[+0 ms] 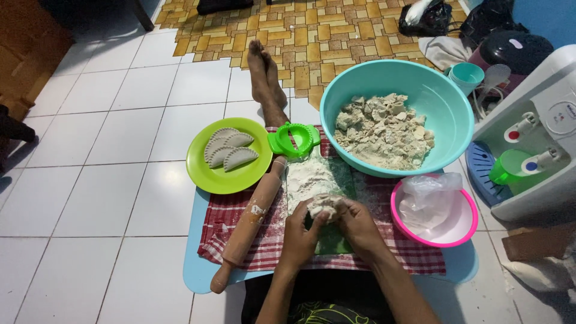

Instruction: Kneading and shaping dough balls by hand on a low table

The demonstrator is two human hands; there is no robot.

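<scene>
- Seen from above, a person sits on a tiled floor with both hands meeting over a floured green mat (321,180).
- The left hand (300,231) and right hand (359,225) are both closed around one small lump of dough (323,207), pinched between the fingertips — it sits just ahead of the hands, slightly nearer the left thumb.
- A wooden rolling pin (251,223) lies just left of the left hand, its long axis running from near-left to far-right.
- A big teal bowl (444,102) beyond the hands holds crumbly pale dough pieces (383,129).
- A green plate (222,177) to the left holds three crimped half-moon pastries (230,150); a green folding press (294,140) lies beside it.
- A pink bowl (462,231) to the right holds a clear plastic bag (429,195).
</scene>
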